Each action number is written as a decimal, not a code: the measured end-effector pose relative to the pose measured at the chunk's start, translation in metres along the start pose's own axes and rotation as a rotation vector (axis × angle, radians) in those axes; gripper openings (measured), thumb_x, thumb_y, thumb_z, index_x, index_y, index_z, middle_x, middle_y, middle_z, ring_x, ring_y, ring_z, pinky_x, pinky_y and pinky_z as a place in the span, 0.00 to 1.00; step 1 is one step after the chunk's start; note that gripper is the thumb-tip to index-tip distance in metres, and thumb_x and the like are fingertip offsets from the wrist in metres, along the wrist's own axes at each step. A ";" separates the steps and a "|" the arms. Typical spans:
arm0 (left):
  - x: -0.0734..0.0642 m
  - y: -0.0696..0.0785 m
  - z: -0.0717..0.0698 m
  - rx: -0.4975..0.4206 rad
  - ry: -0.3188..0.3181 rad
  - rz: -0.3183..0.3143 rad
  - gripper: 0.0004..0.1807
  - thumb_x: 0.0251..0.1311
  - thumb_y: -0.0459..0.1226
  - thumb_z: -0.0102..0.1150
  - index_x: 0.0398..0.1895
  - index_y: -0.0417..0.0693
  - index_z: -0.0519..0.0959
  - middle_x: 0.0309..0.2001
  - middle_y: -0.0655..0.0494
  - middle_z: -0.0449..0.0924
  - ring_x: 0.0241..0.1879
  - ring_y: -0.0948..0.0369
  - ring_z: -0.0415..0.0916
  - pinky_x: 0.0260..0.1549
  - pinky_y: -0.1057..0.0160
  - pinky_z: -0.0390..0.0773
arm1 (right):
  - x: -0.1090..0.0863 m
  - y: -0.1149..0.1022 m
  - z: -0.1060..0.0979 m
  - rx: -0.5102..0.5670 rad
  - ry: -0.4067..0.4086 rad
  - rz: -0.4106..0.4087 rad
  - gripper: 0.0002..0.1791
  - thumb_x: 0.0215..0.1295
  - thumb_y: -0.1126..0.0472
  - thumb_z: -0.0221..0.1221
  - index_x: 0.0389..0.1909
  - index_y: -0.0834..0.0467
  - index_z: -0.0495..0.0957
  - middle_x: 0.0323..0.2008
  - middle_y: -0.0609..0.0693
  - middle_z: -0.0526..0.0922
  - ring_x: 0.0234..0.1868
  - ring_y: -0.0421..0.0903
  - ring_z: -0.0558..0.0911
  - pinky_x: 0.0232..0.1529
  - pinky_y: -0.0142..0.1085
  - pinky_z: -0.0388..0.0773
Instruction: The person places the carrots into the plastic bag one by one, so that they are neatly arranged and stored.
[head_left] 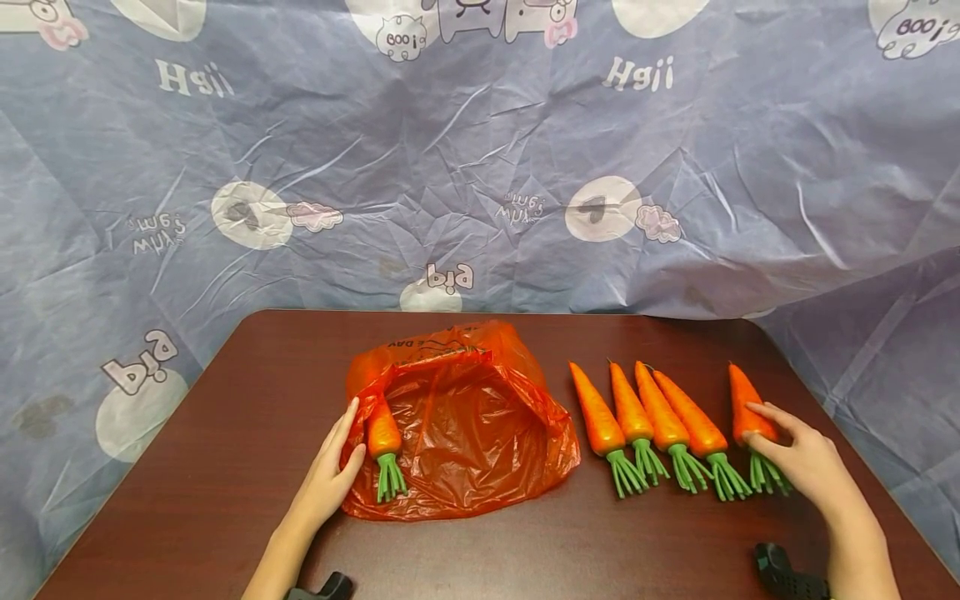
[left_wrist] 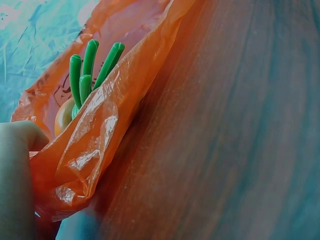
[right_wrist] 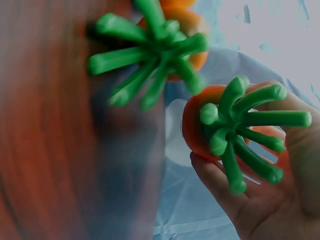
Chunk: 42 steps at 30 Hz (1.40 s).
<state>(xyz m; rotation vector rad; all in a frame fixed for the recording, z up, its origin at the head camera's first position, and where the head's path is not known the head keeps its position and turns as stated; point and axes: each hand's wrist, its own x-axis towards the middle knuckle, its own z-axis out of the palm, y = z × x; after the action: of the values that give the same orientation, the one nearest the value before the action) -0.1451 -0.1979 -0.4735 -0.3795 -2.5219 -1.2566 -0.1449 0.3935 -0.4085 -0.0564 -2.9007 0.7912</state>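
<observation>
The rightmost carrot [head_left: 742,396], near the right side of the table [head_left: 225,467], is pinched at its thick end between the thumb and fingers of the right hand [head_left: 813,467]; whether it is raised cannot be told; pressure is best put on the firm orange body, so that the green stems [head_left: 768,475] are not bent; the left edge of the red bag [head_left: 472,442] is pinched by the left hand [head_left: 330,467], and its thin film should be held gently, with the mouth wide; inside, by that edge, one carrot [head_left: 384,429] is laid; four loose carrots [head_left: 662,408] are lined up between bag and right hand, and a low sweep across would probably be obstructed by them; behind, a patterned cloth [head_left: 450,167] is hung.
</observation>
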 end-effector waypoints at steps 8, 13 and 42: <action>0.000 0.000 0.000 -0.006 0.007 0.016 0.36 0.62 0.35 0.50 0.71 0.62 0.49 0.67 0.44 0.56 0.63 0.82 0.44 0.56 0.88 0.42 | -0.005 -0.024 -0.010 0.033 0.026 -0.028 0.32 0.61 0.47 0.55 0.63 0.58 0.64 0.67 0.57 0.57 0.59 0.72 0.59 0.45 0.61 0.60; 0.000 -0.001 0.001 -0.003 0.009 0.018 0.36 0.62 0.34 0.50 0.71 0.61 0.49 0.67 0.44 0.56 0.64 0.79 0.45 0.56 0.88 0.42 | -0.010 -0.042 -0.014 0.070 0.058 -0.071 0.29 0.60 0.48 0.56 0.63 0.48 0.66 0.59 0.15 0.51 0.67 0.36 0.53 0.48 0.57 0.59; 0.002 -0.004 0.001 0.016 0.023 0.055 0.36 0.61 0.33 0.51 0.71 0.58 0.50 0.66 0.43 0.58 0.65 0.62 0.53 0.56 0.87 0.43 | -0.033 -0.150 0.021 0.168 0.034 -0.406 0.25 0.52 0.56 0.64 0.54 0.42 0.74 0.61 0.44 0.71 0.56 0.15 0.59 0.43 0.11 0.64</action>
<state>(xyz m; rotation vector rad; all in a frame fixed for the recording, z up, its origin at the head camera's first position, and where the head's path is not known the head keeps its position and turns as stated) -0.1486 -0.1988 -0.4764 -0.4256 -2.4830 -1.2134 -0.1157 0.2516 -0.3543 0.5119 -2.6631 0.9342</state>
